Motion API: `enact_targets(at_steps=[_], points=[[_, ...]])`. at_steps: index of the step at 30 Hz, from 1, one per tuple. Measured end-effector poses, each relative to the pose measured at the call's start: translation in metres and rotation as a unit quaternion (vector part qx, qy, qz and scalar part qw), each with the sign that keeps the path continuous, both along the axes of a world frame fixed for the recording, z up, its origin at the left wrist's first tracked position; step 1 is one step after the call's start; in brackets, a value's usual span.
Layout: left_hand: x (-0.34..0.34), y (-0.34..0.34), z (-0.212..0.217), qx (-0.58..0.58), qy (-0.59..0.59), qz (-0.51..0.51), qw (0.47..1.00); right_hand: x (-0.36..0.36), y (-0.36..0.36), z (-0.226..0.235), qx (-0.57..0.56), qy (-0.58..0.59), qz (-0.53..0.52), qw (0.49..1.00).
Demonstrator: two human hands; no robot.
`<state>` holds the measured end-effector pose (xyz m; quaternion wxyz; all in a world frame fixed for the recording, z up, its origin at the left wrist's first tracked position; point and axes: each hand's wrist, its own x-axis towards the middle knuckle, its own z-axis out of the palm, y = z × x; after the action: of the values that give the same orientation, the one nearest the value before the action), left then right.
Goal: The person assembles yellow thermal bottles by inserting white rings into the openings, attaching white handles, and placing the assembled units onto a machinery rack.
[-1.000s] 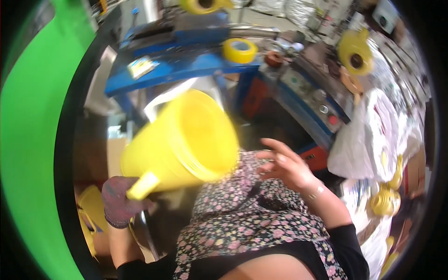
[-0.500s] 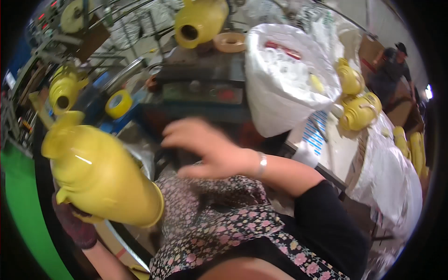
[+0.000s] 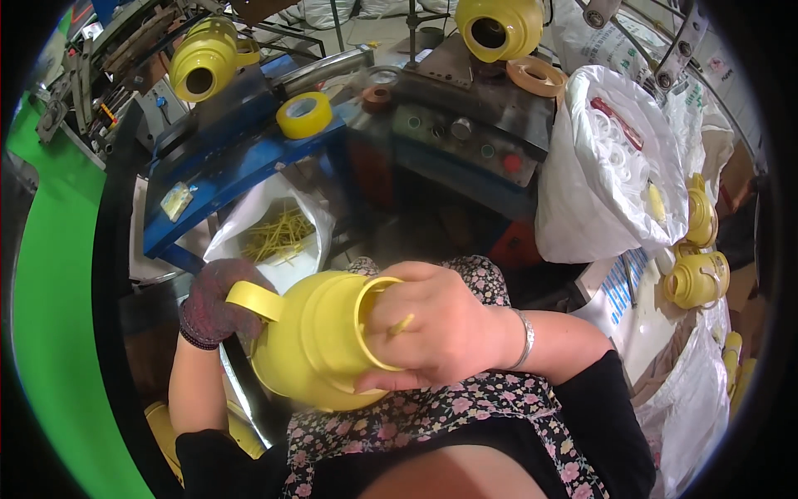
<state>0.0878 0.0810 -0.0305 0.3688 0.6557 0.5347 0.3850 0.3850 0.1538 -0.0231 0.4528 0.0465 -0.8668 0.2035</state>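
Near a bag (image 3: 229,239) of yellow strips (image 3: 281,235), left grip (image 3: 218,301) holds jug (image 3: 312,341); right grip (image 3: 445,328) unclear.

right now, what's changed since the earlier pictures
The glossy yellow jug-shaped shell has moved right and turned, a narrower open end now facing right. The bare right hand, free before, now reaches into that end. The dark-red-gloved left hand still holds the shell.
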Motion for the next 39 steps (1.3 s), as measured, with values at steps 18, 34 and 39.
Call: enact_targets(at_steps=[18,34,39], points=[[-0.062,0.050,-0.066,0.180,-0.093,0.251,0.946,0.342,0.194,-0.015,-0.086,-0.228,-0.751,0.614],[0.084,0.003,-0.039,0.026,0.056,-0.030,0.998,0.346,0.194,-0.004,-0.239,-0.134,-0.644,0.714],[0.140,0.026,0.033,0.208,0.130,-0.165,0.955,0.358,0.240,-0.016,-0.359,-0.153,-0.688,0.612]])
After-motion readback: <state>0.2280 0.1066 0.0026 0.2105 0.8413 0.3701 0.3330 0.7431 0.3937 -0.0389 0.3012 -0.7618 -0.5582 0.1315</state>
